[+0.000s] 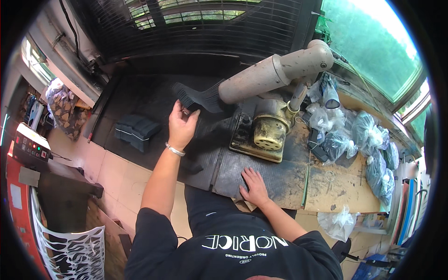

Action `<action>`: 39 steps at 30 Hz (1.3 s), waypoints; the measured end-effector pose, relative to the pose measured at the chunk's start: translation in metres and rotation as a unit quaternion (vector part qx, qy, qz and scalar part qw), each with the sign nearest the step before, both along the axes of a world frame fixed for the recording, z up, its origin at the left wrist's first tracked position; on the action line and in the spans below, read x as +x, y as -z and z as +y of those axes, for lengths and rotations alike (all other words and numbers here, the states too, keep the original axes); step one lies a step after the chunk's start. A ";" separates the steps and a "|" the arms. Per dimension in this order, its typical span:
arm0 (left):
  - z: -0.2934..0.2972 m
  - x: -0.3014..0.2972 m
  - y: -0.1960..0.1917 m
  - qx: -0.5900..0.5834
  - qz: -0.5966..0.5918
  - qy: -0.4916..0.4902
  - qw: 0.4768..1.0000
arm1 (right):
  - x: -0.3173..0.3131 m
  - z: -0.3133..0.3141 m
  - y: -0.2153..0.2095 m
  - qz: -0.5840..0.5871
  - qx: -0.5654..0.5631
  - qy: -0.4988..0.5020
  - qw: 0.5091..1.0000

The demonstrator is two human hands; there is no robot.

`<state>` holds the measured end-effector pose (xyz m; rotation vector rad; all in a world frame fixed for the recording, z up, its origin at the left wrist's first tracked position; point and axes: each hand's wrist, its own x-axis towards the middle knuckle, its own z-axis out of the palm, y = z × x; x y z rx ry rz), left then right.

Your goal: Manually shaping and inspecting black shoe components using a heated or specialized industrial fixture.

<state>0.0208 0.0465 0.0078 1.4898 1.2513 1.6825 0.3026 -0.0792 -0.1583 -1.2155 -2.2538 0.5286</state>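
Observation:
My left hand (pixel 183 128), with a bracelet at its wrist, reaches up over the dark bench. Its thumb and fingers are closed at the near left end of a bent, fanned stack of thin black strips (pixel 203 98). The stack's other end meets the lower end of a grey cylindrical machine arm (pixel 254 79). My right hand (pixel 255 186) lies flat on the bench's near edge, fingers stretched out, holding nothing. A worn yellowish machine base (pixel 270 126) stands beyond it. Left of my left hand lies a black bundle (pixel 136 132) with a pale band around it.
Several tied plastic bags (pixel 338 140) with dark contents crowd the bench's right side. A ventilated dark panel (pixel 196 37) rises behind. A control box with lit buttons (pixel 31 144) stands at the left. One clear bag (pixel 337 223) hangs by the near right edge.

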 end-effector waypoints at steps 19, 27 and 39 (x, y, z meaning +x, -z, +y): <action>0.005 -0.009 -0.002 0.014 -0.074 -0.040 0.996 | 0.001 0.000 -0.002 -0.003 -0.004 0.003 1.000; 0.025 0.018 -0.006 0.028 -0.096 0.005 0.995 | 0.000 -0.003 -0.003 -0.003 0.000 0.000 1.000; -0.079 0.010 0.040 -0.068 0.012 0.083 0.994 | 0.009 0.002 0.002 0.212 -0.105 0.002 0.972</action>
